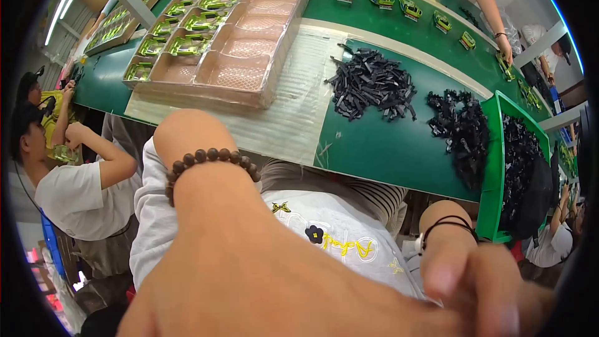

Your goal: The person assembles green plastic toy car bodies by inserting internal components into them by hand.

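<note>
Pinkish compartmented plastic tray (206, 89) part-filled with lime-green plastic pieces (189, 44); black plastic strips (371, 84) remain near bench (349, 156) edge; hands (274, 274): grip unclear.

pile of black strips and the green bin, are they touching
Apart. The head view shows bare green tabletop and a second black heap between the strip pile and the bin.

At six o'clock, very close, the left hand (268, 287), wearing a beaded bracelet (212, 156), extends toward the blurred right hand (480, 281) at four. At eleven, a compartmented tray (206, 91) holds green parts (203, 22). Black strips (373, 84) lie heaped toward two; a green bin (495, 175) stands at three; a co-worker (87, 193) is at nine.
</note>
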Tool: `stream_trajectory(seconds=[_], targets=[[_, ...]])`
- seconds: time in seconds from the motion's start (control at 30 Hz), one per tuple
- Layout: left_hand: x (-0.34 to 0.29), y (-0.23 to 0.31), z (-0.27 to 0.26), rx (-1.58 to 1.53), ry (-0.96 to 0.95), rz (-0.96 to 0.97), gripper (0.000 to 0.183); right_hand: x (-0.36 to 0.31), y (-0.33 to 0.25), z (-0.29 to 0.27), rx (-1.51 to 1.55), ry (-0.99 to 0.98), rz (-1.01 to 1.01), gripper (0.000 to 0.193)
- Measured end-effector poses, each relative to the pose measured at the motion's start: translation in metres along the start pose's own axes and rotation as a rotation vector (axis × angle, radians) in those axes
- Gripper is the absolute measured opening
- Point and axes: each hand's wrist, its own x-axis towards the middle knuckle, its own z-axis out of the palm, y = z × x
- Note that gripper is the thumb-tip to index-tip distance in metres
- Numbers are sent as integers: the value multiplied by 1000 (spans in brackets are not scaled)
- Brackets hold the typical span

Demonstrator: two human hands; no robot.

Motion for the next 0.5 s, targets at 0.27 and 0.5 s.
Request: stream_trajectory(seconds=[0.27,0.5], targets=[[7,86,54,408,-142,680,33,11,-31,-24,694,-558,-43,39],[-30,92,18,1161,37,670,24,20,-13,-64,750,-674,146,45]])
